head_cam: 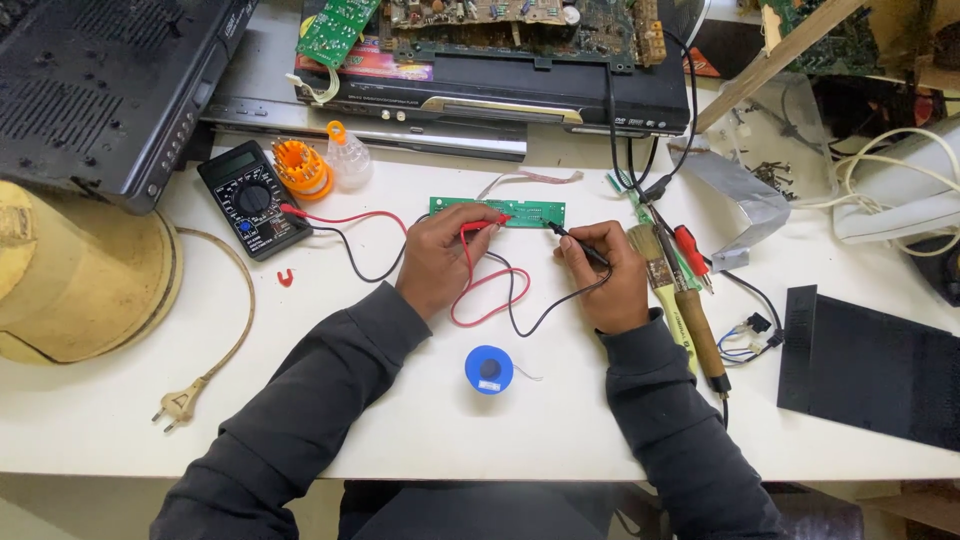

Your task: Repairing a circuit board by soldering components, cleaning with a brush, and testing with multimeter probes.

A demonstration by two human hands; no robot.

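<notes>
On the white desk (560, 420) we probe the board (497, 211): left hand (437, 262) fingers pinch the red probe (483, 226), right hand (605, 282) fingers the black probe (580, 245); next, hold contact and read the meter (254, 199).

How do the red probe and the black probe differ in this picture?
The red probe is in the left hand, tip on the middle of the green circuit board. The black probe is in the right hand, tip near the board's right end. Both wires lead toward the black multimeter.
</notes>
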